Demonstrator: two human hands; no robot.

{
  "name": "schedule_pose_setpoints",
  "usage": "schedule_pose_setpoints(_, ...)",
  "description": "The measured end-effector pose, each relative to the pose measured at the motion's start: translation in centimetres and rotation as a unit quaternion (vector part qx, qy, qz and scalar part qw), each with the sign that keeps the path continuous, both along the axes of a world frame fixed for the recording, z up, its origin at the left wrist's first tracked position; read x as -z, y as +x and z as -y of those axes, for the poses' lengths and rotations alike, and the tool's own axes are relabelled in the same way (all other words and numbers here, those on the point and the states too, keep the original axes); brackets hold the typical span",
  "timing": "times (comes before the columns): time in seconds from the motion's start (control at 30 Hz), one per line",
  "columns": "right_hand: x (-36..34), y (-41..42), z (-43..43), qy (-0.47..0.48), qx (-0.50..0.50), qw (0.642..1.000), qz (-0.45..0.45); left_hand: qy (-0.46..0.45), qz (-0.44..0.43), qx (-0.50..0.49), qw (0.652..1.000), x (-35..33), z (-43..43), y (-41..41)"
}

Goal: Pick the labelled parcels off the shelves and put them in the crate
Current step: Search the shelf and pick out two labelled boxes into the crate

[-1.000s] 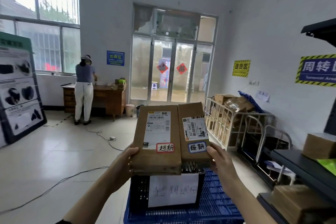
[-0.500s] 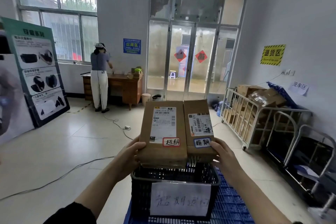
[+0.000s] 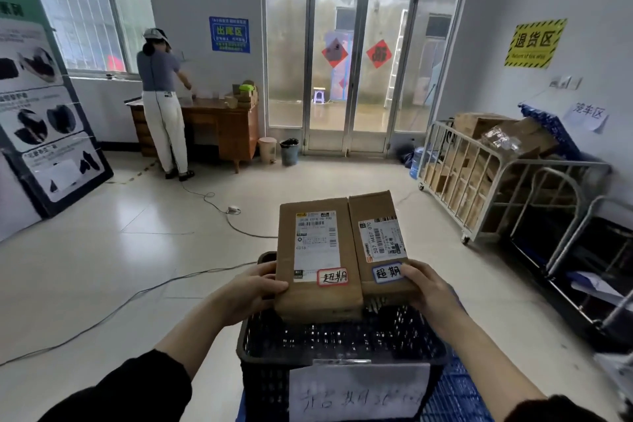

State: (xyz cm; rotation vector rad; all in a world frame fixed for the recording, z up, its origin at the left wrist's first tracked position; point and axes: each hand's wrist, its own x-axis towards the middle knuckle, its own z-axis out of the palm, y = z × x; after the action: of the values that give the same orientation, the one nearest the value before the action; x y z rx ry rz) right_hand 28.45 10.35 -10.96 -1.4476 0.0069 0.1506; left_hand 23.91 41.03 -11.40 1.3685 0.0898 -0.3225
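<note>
Two labelled cardboard parcels are held side by side, edges touching, above the black crate [image 3: 267, 384]. The left hand [image 3: 253, 288] grips the left edge of the larger parcel [image 3: 318, 250], with the thumb on the top face and the fingers hidden beneath. The right hand [image 3: 428, 288] grips the near right corner of the narrower parcel [image 3: 380, 240], with the thumb lying beside its blue-bordered tag [image 3: 387, 272]. The larger parcel carries a red-bordered tag [image 3: 332, 276].

Governing relation: both parcels have their long axes pointing away from the person, and they hang over the far half of the crate opening. The opening lies directly below and slightly toward the body. The likely move is therefore downward with a small pull inward, both hands together. Each hand is nearest its own parcel. Risk: the pair may separate at the shared edge during lowering.
</note>
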Motion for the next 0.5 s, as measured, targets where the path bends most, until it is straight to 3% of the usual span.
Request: schedule_pose_setpoints(0.5, 13.3, 12.3, -2.6, -0.035, -0.023, 0.982, -0.184, 0.044, -0.145, -0.042, 0.988, 12.4, -1.1, 11.4)
